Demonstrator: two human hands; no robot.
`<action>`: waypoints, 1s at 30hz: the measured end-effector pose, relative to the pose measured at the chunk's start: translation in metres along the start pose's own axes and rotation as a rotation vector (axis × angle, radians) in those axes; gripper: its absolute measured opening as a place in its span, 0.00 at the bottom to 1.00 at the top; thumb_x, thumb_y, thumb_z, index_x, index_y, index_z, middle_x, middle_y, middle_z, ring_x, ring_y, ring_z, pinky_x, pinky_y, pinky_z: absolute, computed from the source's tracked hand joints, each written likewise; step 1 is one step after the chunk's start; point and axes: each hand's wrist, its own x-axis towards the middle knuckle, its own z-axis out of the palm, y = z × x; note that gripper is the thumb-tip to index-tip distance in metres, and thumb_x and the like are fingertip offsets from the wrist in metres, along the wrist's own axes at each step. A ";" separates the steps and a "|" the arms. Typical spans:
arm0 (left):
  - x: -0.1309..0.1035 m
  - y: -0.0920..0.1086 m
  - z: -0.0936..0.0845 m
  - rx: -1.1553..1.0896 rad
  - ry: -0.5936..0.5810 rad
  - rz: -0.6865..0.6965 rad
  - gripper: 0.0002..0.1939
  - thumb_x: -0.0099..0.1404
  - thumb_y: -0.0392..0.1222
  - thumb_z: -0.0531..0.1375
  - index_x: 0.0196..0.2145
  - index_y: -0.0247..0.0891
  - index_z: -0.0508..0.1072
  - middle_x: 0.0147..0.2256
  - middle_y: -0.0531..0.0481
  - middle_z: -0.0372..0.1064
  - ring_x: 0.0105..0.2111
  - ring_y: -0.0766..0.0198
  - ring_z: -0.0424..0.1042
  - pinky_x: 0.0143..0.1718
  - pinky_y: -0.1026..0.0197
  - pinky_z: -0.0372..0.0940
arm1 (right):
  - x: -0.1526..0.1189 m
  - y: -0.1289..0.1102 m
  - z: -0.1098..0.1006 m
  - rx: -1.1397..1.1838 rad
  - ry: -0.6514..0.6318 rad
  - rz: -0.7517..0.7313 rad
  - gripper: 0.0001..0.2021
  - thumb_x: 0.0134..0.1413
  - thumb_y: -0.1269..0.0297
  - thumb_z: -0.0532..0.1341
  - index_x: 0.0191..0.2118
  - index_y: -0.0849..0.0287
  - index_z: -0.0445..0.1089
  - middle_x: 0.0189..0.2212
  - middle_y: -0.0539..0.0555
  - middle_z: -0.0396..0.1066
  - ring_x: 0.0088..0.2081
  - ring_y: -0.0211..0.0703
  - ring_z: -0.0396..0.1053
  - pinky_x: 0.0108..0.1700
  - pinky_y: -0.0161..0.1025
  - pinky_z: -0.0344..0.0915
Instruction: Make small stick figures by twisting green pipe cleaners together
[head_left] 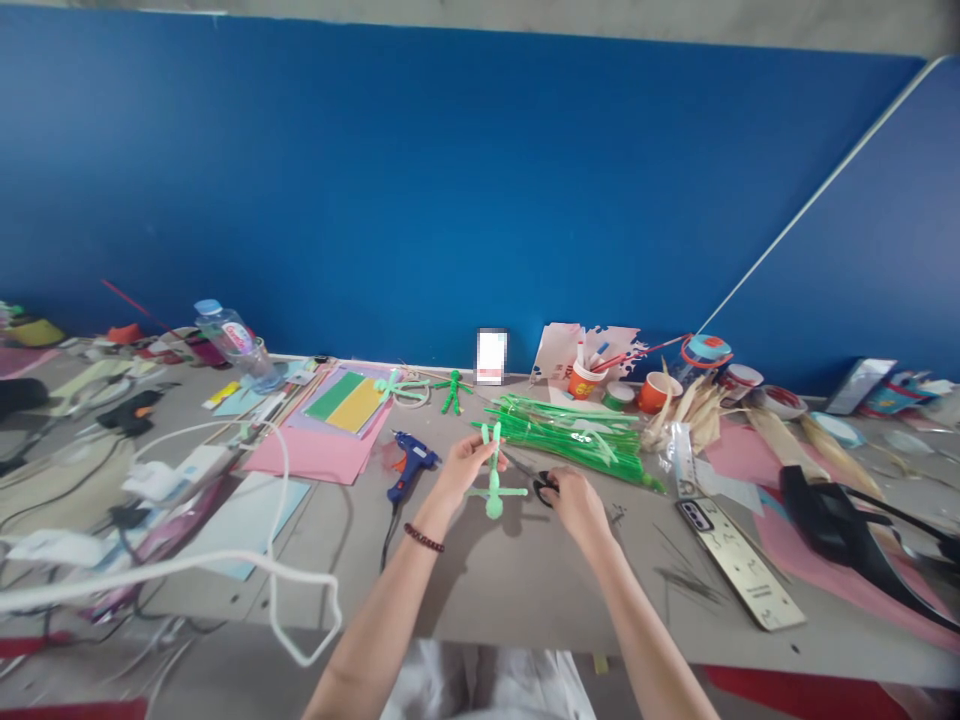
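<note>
left hand (465,468) is pinched closed on the pale doll (494,490) near its legs, head toward the wearer, arms out, held over the table (495,590). right hand (574,500) is curled round the handles of the scissors (546,488), just right of the doll; blades point at its legs, can't tell if parted or touching. step looks like trimming. next cut likely calls for a steady left pinch, fingertips clear, blades square to the leg. glue gun (409,465) left of doll, green stems (577,440) beyond and right, green figure (453,391) farther back, slightly left.
</note>
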 end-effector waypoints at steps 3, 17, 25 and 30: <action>0.001 -0.001 -0.001 0.004 0.003 -0.005 0.19 0.53 0.52 0.62 0.35 0.32 0.74 0.24 0.48 0.72 0.25 0.64 0.70 0.32 0.62 0.62 | -0.001 0.001 -0.006 -0.060 -0.019 -0.045 0.04 0.48 0.70 0.60 0.32 0.59 0.71 0.35 0.60 0.72 0.43 0.52 0.67 0.37 0.37 0.58; 0.001 -0.001 -0.009 0.127 -0.058 0.041 0.19 0.55 0.54 0.61 0.33 0.33 0.73 0.23 0.50 0.70 0.23 0.64 0.69 0.29 0.63 0.63 | 0.015 0.021 -0.019 0.768 -0.062 -0.123 0.15 0.44 0.52 0.61 0.31 0.58 0.60 0.20 0.46 0.60 0.22 0.36 0.58 0.24 0.33 0.55; -0.003 0.000 -0.010 0.373 -0.047 0.082 0.19 0.56 0.56 0.57 0.27 0.34 0.71 0.21 0.51 0.68 0.21 0.66 0.66 0.22 0.66 0.57 | 0.013 0.002 0.000 0.732 -0.069 -0.152 0.14 0.45 0.54 0.62 0.31 0.58 0.60 0.20 0.45 0.58 0.23 0.35 0.55 0.24 0.32 0.54; -0.003 -0.005 -0.008 0.514 -0.009 0.151 0.20 0.58 0.56 0.56 0.22 0.35 0.67 0.19 0.53 0.66 0.20 0.69 0.62 0.20 0.67 0.53 | 0.010 0.001 0.002 0.745 -0.073 -0.140 0.15 0.43 0.52 0.62 0.29 0.57 0.59 0.20 0.44 0.56 0.23 0.34 0.54 0.25 0.32 0.52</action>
